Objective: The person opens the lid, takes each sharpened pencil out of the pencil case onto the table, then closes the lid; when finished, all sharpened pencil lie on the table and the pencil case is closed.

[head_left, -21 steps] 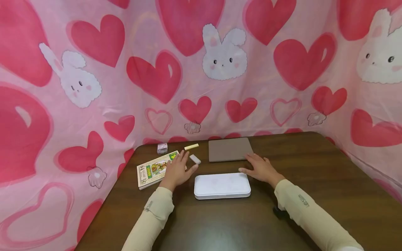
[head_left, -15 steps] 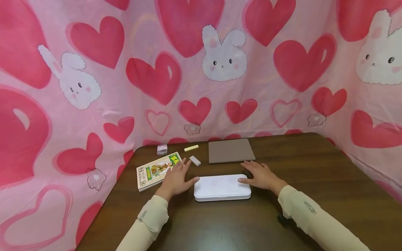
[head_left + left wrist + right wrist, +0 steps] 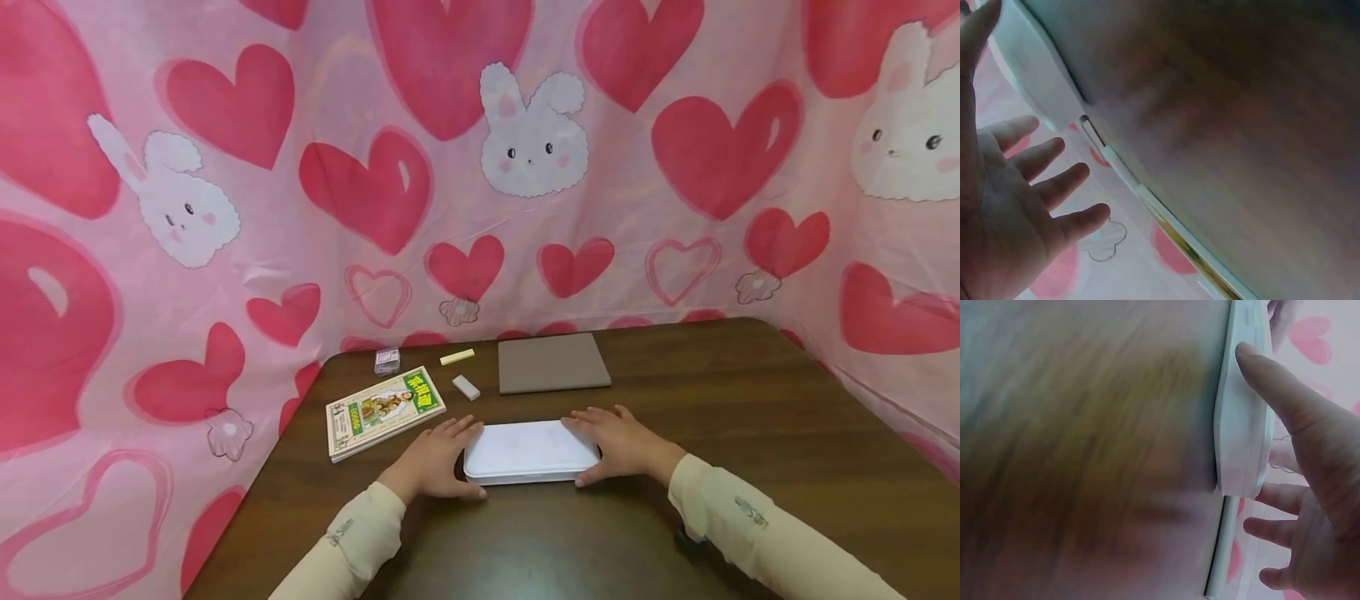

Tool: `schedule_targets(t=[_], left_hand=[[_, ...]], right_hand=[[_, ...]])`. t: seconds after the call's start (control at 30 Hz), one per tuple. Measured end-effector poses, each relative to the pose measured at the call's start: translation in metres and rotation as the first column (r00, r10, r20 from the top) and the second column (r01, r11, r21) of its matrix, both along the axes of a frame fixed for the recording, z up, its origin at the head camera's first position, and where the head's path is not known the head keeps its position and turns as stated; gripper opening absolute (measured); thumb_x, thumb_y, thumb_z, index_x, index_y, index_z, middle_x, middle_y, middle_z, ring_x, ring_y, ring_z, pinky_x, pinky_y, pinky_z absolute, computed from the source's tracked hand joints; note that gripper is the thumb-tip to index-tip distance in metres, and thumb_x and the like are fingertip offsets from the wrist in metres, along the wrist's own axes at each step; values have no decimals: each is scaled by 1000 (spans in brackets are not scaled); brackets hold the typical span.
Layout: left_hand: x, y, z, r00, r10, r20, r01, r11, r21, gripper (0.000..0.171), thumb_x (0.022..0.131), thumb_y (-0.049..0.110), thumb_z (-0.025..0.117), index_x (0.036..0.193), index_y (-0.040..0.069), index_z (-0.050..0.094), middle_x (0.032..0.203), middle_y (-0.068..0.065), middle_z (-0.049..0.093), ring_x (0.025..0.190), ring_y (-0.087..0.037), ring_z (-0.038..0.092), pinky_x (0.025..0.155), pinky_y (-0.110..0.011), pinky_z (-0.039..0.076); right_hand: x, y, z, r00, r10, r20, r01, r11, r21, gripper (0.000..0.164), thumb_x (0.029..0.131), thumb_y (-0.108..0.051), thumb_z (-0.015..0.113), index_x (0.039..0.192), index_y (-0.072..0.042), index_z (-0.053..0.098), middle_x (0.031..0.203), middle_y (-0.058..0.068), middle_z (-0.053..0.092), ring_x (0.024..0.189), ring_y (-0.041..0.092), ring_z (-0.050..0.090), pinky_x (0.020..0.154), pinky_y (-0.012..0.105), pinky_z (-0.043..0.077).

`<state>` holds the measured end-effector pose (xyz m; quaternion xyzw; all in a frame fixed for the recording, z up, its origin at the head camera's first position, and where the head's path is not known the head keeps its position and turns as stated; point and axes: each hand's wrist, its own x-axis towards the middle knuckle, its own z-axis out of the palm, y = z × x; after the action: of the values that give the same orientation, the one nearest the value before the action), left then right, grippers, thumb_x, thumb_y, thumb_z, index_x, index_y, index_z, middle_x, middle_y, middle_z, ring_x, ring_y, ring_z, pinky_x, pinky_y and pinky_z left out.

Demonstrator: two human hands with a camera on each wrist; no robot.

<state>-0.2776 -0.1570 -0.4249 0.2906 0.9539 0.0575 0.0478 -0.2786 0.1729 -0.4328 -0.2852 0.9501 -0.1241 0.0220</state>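
A white flat case (image 3: 528,450) with rounded corners lies on the table between both hands. My left hand (image 3: 435,458) is at its left end, fingertips by the back corner and thumb by the front corner. In the left wrist view the left fingers (image 3: 1060,187) are spread and straight, with the case (image 3: 1041,69) beyond them. At the case's right end, my right hand (image 3: 622,446) has its fingers over the back corner and its thumb at the front corner. The right wrist view shows the thumb (image 3: 1272,378) overlapping the case's front side and the other fingers spread.
Left of the case lies a book (image 3: 386,412) with a green-and-cream cover. Behind are a small white block (image 3: 466,387), a pale yellow bar (image 3: 457,357), a small clear packet (image 3: 387,361) and a flat grey-brown laptop-like slab (image 3: 553,363). A printed pink cloth (image 3: 420,283) borders the dark table (image 3: 750,400).
Both hands have drawn back toward the person, from near the book and grey-brown slab to the ends of the white case. Their thumbs have moved to its front corners. The case stays put.
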Motion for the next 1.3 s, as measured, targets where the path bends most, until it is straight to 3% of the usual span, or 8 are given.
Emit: schedule_targets(t=[0.23, 0.37, 0.53, 0.8, 1.03, 1.3], left_hand=[[-2, 4, -5, 998, -41, -44, 39, 997, -63, 90, 74, 60, 64, 144, 15, 32, 149, -6, 34, 132, -29, 37, 104, -50, 36], [-4, 7, -7, 997, -60, -52, 58, 997, -55, 88, 75, 54, 66, 144, 11, 32, 145, -10, 38, 127, -28, 43, 102, -45, 39], [-8, 10, -7, 997, -71, 11, 71, 997, 11, 90, 75, 47, 71, 143, 7, 28, 140, -13, 38, 116, -23, 50, 100, -40, 42], [-10, 13, -4, 990, -38, 135, 30, 998, 60, 92, 73, 42, 74, 143, 13, 23, 134, -9, 36, 102, -19, 52, 96, -41, 45], [-11, 9, -7, 990, -52, 135, 44, 997, 56, 95, 73, 40, 75, 145, 12, 20, 135, -9, 35, 104, -18, 51, 95, -40, 45], [-17, 5, -9, 986, -64, 153, 47, 992, 114, 98, 72, 41, 77, 146, 13, 20, 138, -9, 35, 108, -20, 50, 97, -43, 44]], right_hand=[[1, -1, 0, 1000, 8, -5, -8, 1000, -3, 90, 66, -62, 70, 139, -18, 43, 141, 10, 45, 133, 34, 34, 104, 67, 15], [0, 0, 0, 999, 24, -22, -24, 1000, -10, 88, 67, -61, 71, 137, -16, 45, 137, 11, 48, 130, 32, 39, 103, 66, 18], [-3, 3, -2, 999, 44, -18, -45, 998, -40, 87, 67, -60, 71, 137, -14, 46, 134, 12, 50, 125, 31, 43, 103, 62, 24], [-10, 4, -4, 996, 86, -22, -87, 992, -89, 87, 66, -61, 72, 133, -10, 50, 128, 12, 52, 118, 32, 47, 99, 53, 38], [-16, 5, 1, 984, 173, -32, -176, 973, -151, 76, 71, -55, 72, 126, -6, 57, 116, 6, 61, 104, 21, 56, 91, 44, 47], [-22, 10, 6, 982, 178, 68, -161, 967, -198, 75, 74, -56, 68, 128, -6, 56, 124, 9, 60, 111, 25, 57, 94, 47, 45]])
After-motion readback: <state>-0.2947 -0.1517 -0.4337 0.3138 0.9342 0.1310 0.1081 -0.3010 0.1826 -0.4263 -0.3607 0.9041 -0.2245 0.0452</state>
